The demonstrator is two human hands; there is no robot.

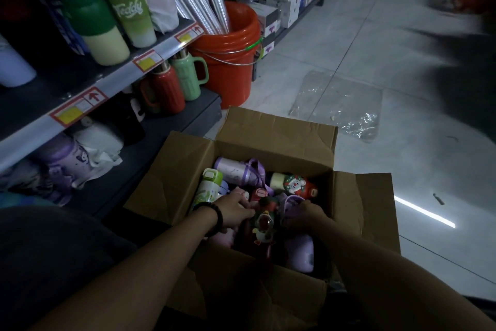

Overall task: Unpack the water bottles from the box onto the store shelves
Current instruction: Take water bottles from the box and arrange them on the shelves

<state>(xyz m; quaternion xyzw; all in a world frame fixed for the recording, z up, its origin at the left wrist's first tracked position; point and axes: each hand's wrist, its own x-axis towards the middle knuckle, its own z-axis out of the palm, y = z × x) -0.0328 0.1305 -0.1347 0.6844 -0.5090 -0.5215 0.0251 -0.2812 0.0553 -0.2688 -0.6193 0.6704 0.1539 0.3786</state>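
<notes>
An open cardboard box (279, 140) stands on the floor below me, filled with several water bottles. Both hands reach into it. My left hand (233, 210), with a dark bead bracelet at the wrist, grips the top of a dark red bottle (264, 231) with a cartoon figure on it. My right hand (303, 214) curls round a lilac bottle (300, 252) at its strap end. A green-lidded white bottle (208, 187), a lilac bottle with a ribbon (236, 169) and a red Santa-lid bottle (295, 184) lie further back in the box.
Store shelves (112, 83) on the left hold green bottles (94, 19), a red flask (167, 89) and a green flask (188, 75); purple bottles sit lower. An orange bucket (230, 62) stands beyond the box. A clear plastic bag (341, 99) lies on the tiled floor.
</notes>
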